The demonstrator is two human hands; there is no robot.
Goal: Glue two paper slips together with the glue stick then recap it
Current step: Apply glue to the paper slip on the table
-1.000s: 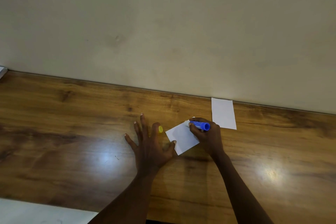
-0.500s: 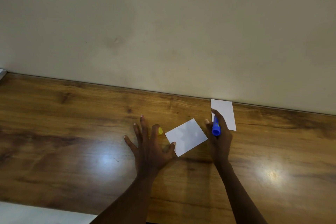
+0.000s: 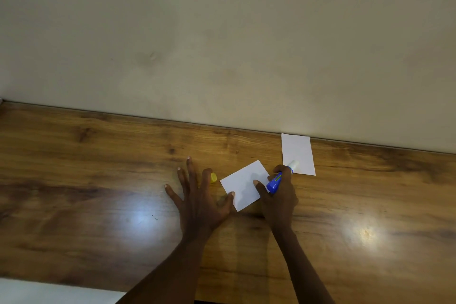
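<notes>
The single head view looks forward and down at the wooden table (image 3: 98,180) and wall (image 3: 222,32) behind.

Nothing legible on my feed. The only print I can find is a small green-yellow label patch on the blue barrel of the glue stick (image 3: 274,182), and it is too small and blurred to make out a letter or brand. The near slip (image 3: 243,184) and the far slip (image 3: 298,153) show plain white faces.
</notes>
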